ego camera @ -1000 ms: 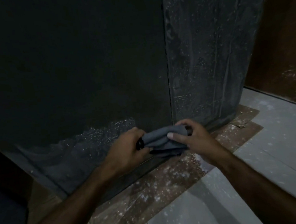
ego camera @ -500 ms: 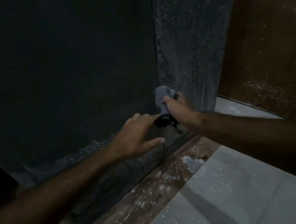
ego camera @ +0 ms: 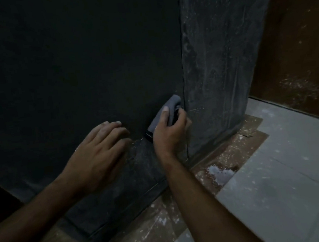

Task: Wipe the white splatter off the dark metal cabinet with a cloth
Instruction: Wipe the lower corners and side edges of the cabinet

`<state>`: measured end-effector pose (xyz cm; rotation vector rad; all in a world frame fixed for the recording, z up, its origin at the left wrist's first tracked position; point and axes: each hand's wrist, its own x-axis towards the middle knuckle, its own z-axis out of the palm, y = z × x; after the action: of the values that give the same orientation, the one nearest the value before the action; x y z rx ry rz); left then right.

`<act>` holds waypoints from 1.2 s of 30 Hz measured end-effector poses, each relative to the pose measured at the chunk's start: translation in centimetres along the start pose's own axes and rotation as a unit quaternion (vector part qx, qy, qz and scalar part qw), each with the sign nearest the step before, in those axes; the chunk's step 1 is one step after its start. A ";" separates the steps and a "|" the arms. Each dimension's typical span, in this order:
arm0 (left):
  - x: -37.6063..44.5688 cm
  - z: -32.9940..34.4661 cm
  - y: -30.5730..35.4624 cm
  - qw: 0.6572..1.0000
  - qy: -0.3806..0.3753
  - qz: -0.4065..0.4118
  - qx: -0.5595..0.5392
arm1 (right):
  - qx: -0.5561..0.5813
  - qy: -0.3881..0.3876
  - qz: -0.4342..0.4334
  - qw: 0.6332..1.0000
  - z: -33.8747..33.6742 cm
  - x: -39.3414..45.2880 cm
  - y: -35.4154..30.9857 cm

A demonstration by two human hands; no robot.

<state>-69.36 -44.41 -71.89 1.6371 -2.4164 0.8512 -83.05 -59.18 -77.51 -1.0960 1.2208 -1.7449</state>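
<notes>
You are mid-wipe: your right hand (ego camera: 170,133) presses the folded grey cloth (ego camera: 170,108), fingers clenched around it, against the dark metal cabinet (ego camera: 80,60) near its vertical front corner. Your left hand (ego camera: 97,156) rests open, seemingly bracing the panel. Next, work down into the white splatter (ego camera: 144,155) by the bottom edge.

Right hand (ego camera: 170,133) hides lower cloth (ego camera: 170,108); cabinet (ego camera: 91,69) top cropped.
</notes>
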 end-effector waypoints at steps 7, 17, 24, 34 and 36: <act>-1.1 2.1 -1.7 0.996 -0.029 0.050 0.063 | -0.092 0.123 0.234 0.960 -2.3 -0.2 10.9; -1.3 2.9 -1.8 0.990 -0.004 0.063 0.127 | -0.092 0.095 0.141 0.981 -2.4 -1.7 12.6; -1.1 3.0 -2.0 0.991 0.009 0.068 0.117 | -0.127 0.104 0.032 0.986 -0.4 -2.3 10.2; -1.2 3.3 -1.9 0.989 0.024 0.069 0.125 | -0.150 0.076 0.086 0.982 -1.6 -2.6 13.2; -1.3 3.3 -1.9 0.989 0.024 0.067 0.128 | -0.166 0.044 0.034 0.985 -1.7 -5.5 13.8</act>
<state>-66.42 -45.51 -74.43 1.5219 -2.4919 1.2549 -81.36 -57.56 -92.24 -1.1573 1.6268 -1.5876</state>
